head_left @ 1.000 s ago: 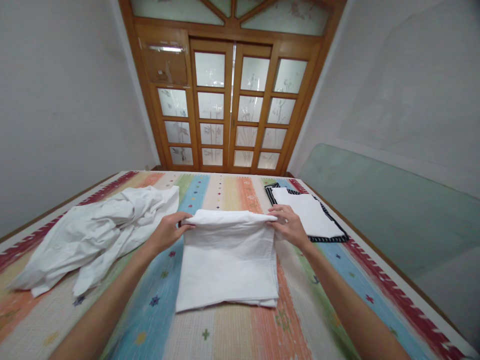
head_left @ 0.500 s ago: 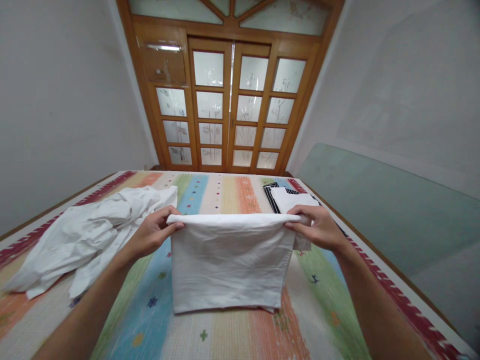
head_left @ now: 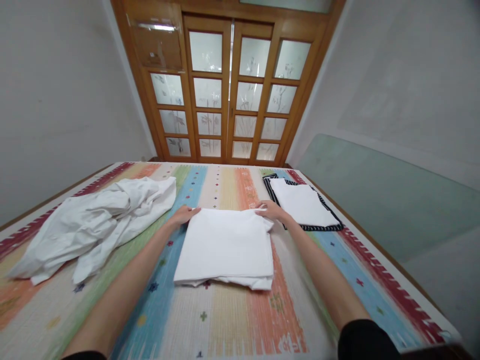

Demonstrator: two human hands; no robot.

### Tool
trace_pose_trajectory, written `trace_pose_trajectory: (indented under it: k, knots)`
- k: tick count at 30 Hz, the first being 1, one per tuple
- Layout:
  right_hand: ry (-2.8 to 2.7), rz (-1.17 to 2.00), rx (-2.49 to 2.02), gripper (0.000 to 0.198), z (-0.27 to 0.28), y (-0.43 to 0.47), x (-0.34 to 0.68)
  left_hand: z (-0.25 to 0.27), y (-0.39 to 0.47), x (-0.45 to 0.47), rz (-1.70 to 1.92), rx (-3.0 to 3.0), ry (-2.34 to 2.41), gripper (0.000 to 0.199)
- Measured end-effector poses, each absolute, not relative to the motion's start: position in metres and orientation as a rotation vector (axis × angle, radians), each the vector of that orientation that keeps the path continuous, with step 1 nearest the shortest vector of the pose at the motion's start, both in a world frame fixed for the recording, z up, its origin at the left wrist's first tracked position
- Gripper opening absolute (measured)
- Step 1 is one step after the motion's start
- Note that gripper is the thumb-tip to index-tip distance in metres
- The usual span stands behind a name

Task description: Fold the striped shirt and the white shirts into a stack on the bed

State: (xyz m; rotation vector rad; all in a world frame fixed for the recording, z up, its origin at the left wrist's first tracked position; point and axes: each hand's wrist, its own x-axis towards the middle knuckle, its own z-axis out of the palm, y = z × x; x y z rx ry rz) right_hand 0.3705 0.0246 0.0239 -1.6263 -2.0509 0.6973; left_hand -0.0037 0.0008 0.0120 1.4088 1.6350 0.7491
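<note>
A folded white garment (head_left: 227, 247) lies on the patterned bedspread (head_left: 240, 325) in front of me, a neat rectangle with layers showing at its near edge. Its exact kind is hidden by the folding. My left hand (head_left: 184, 215) pinches the far left corner. At the far right corner my right hand (head_left: 272, 210) has its fingers closed on the fabric, where a loose bit sticks out past the side.
A crumpled white shirt (head_left: 101, 220) spreads over the left of the bed. On the right lies a folded white garment (head_left: 302, 202) atop black-and-white striped cloth (head_left: 326, 228). A pale green headboard-like panel (head_left: 375, 195) leans by the right wall. Wooden glazed doors (head_left: 230, 95) stand beyond.
The folded garment has gone from hanging upright between my hands to lying flat on the bed. Both hands have moved farther away from me and closer together.
</note>
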Motion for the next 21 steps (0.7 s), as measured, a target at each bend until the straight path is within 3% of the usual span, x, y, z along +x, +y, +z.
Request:
trace_pose_trajectory:
  k: [4,12,17,21]
  knots:
    - [-2.075,0.575,-1.715,0.015,-0.002,0.032,0.364,-0.006,0.012,-0.008,0.724,1.489,1.769,0.052]
    - [-2.205,0.379,-1.899,0.015,-0.002,0.035,0.357,-0.006,0.024,-0.009,0.529,1.613,1.928,0.05]
    - [-2.224,0.093,-1.942,0.025,0.01,0.018,0.342,-0.002,0.008,0.005,0.655,2.016,2.169,0.033]
    - [-2.375,-0.162,-1.631,0.038,0.009,-0.011,0.315,-0.003,-0.021,0.03,0.724,2.478,1.824,0.036]
